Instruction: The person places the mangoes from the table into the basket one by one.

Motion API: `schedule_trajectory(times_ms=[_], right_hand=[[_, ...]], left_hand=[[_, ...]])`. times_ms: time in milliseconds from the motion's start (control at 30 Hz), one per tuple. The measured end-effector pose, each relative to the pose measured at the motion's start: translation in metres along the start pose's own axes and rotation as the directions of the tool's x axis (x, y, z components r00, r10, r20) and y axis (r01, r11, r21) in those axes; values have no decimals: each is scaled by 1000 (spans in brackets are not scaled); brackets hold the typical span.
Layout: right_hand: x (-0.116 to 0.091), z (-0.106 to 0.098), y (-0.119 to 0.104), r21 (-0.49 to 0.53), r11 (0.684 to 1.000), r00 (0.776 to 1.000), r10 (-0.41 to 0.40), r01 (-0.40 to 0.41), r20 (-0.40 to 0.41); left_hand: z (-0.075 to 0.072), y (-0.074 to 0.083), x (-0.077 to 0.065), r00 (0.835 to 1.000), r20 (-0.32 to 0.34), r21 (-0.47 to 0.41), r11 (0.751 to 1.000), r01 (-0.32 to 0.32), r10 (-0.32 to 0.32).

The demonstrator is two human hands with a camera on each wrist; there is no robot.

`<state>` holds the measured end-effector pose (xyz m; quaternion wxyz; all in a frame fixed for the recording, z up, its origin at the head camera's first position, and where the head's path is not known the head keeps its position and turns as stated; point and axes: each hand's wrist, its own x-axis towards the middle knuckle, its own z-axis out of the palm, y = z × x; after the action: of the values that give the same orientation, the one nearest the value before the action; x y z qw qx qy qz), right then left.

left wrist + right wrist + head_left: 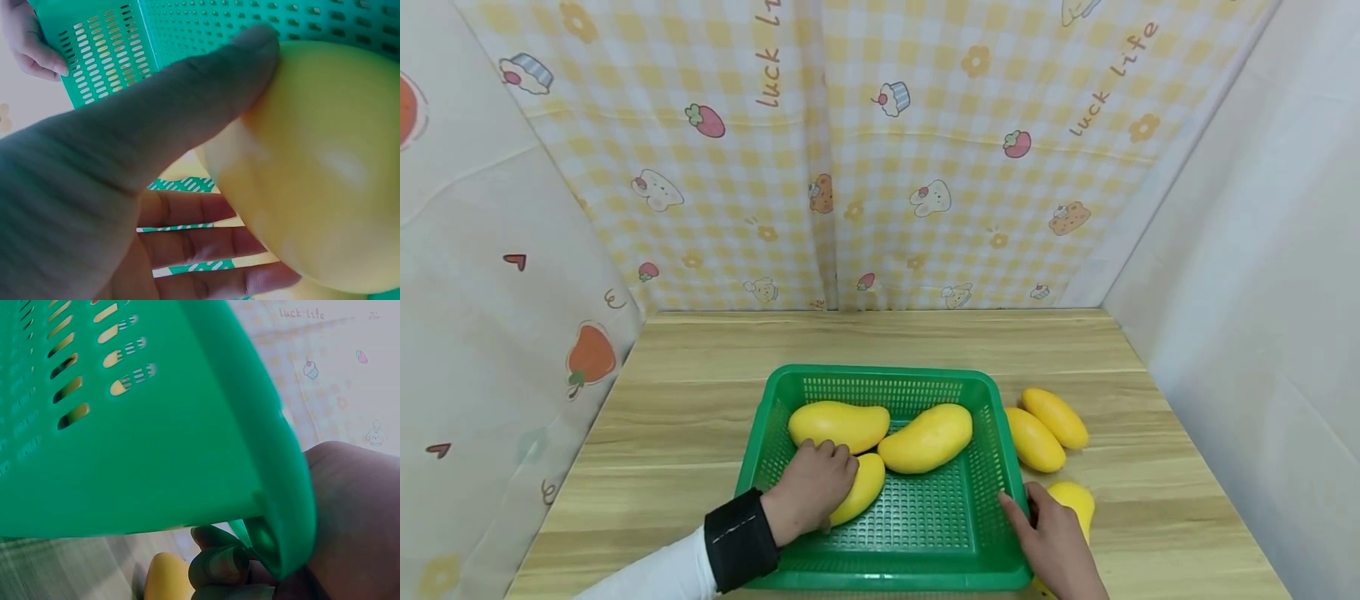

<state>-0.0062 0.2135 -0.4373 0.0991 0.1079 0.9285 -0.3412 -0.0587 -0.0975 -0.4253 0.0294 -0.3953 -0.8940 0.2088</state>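
A green plastic basket (880, 579) with slotted walls stands on the table. Inside it at the lower left, my left hand (816, 487) grips a yellow mango (863, 490); in the left wrist view the thumb lies on one side of that mango (319, 162) and the fingers on the other. Two more mangoes rest behind it, one at the back left (838, 425) and one at the back right (927, 439). My right hand (1056, 537) holds the basket's right rim near the front corner, its fingers (222, 565) curled beneath the rim in the right wrist view.
Right of the basket, two mangoes (1036, 442) (1056, 417) lie side by side on the wooden table (685, 400). Another mango (1077, 500) is partly covered by my right hand. A yellow checked curtain (880, 167) hangs behind, with pale cloth at both sides.
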Motion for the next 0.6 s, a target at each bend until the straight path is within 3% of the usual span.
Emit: schedule_trajectory(times_ms=[200,367,600], right_hand=[[-1,0,0,-15,1000,1000,-2,2,4],[-1,0,0,-40,999,1000,-3,4,14],[-1,-2,-1,-97,995,999,-13,16,29]], left_hand=[[1,-3,-3,1000,-5,-35,999,-16,15],[-2,-7,-3,999,38,-117,993,-10,15],[-19,-21,-14,997,72,-284,958,51,-32]])
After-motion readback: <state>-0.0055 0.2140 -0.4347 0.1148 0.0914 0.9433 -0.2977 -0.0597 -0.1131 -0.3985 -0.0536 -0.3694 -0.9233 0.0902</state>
